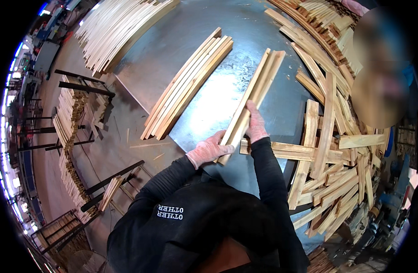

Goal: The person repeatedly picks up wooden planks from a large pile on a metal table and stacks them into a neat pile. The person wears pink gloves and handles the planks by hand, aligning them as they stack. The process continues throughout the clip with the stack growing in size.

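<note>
Left hand (209, 150) and right hand (256, 123), grips closed, hold wooden strips (263, 79) over the metal desk (209, 109). Jumbled boards (326, 127) lie at the desk's right, a wooden bundle (186, 86) on its left; beyond its left edge, a black rack (87, 89) holds stacked slats (72, 109).

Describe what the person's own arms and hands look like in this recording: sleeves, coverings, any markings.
Long black sleeves, wrinkled along the forearms, reach down to the wrists and match the black top, which has white lettering on it. The left hand and right hand appear to wear thin, pinkish-white fabric gloves. No cables show on the arms.
</note>
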The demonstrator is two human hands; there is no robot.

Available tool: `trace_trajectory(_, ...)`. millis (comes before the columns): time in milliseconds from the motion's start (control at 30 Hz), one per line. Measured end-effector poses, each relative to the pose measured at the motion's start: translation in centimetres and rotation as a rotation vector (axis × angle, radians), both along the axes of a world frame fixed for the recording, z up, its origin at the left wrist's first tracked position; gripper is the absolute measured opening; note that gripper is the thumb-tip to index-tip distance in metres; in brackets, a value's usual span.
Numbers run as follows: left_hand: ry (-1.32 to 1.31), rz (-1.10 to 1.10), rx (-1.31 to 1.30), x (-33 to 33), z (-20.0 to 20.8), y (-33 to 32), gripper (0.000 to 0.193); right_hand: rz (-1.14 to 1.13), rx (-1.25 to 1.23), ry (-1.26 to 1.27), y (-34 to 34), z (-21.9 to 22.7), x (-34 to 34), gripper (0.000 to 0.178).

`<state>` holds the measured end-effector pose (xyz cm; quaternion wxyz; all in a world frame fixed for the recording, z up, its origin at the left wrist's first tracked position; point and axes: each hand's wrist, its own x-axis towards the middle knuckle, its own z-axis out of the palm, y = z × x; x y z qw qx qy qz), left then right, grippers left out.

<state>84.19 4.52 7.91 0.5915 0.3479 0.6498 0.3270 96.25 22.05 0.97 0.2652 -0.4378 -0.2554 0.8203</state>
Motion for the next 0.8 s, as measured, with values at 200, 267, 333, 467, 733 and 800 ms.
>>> trace_trajectory(200, -1.035, 0.358, -0.048, -5.6, 0.3, -2.6, 0.061, -0.006, -0.247, 0.588, 0.1, 1.4, 3.1, 0.057)
trace_trajectory(267, -0.967, 0.381, -0.05, -6.2, 0.1, -2.9, 0.058, 0.003, -0.238, 0.481, -0.1, 2.2, 2.5, 0.056)
trace_trajectory(333, -0.752, 0.397, -0.075, -6.7, 0.4, -3.0, 0.054, -0.031, -0.173, 0.271, -1.2, 2.0, 1.1, 0.053)
trace_trajectory(467, 0.711, 0.126, -0.149, -7.6, -1.0, -4.6, 0.049, 0.291, 0.393, -0.517, -3.0, 1.5, -3.5, 0.06)
trace_trajectory(733, 0.875, 0.429, -0.081, -21.8, -0.8, -6.2, 0.05, 0.872, 0.607, -0.859, -5.0, 7.2, -14.9, 0.111)
trace_trajectory(800, 0.861, 0.17, -0.159, -22.2, -0.1, -5.9, 0.065, 0.904, 0.71, -0.944, -5.3, 4.7, -15.6, 0.118)
